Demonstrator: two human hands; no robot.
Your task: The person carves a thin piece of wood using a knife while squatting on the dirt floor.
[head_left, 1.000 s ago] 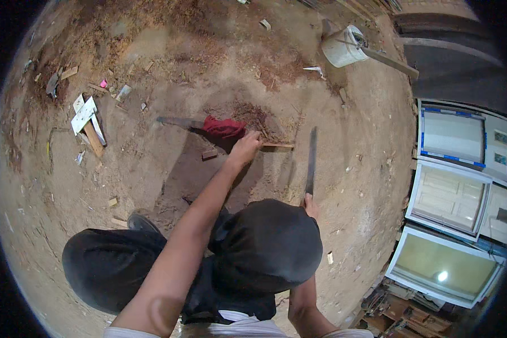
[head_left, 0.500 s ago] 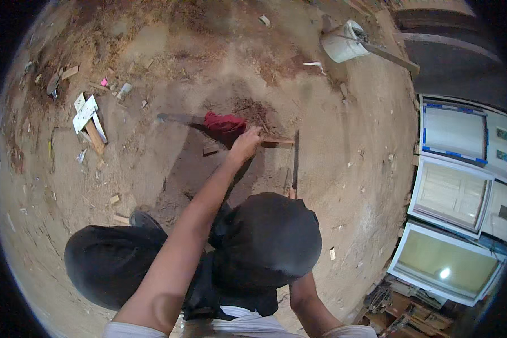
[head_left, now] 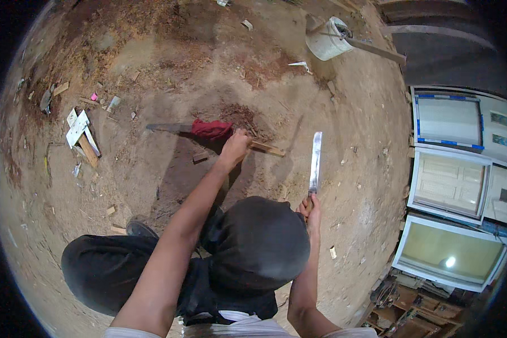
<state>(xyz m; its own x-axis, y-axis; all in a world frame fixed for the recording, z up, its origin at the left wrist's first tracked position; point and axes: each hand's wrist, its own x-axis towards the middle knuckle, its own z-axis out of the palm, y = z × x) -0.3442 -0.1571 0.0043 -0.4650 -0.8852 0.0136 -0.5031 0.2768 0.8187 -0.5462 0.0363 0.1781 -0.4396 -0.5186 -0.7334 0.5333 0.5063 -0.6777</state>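
Observation:
My left hand (head_left: 236, 147) is closed around a short wooden stick (head_left: 269, 149), whose bare end points right. Beside that hand lies a bunched red cloth (head_left: 208, 129), and a long dark flat piece (head_left: 166, 128) extends left from under it. In my right hand (head_left: 311, 208), fingers wrapped round the handle, is a machete (head_left: 316, 163). Its bright blade points away from me, to the right of the stick and apart from it. A small wood block (head_left: 200, 157) lies on the dirt just below the cloth.
Wood chips (head_left: 242, 115) are heaped beyond my left hand. White boards and a wood scrap (head_left: 87, 147) lie at left. A white bucket (head_left: 328, 40) with a plank across it stands far right. Framed window panels (head_left: 450, 179) line the right side. My dark-clothed knees (head_left: 259, 242) are close below.
The machete has come up and right, away from the stick's end, and its blade now catches the light. My right hand shows beside my knee. My left hand keeps its hold on the stick.

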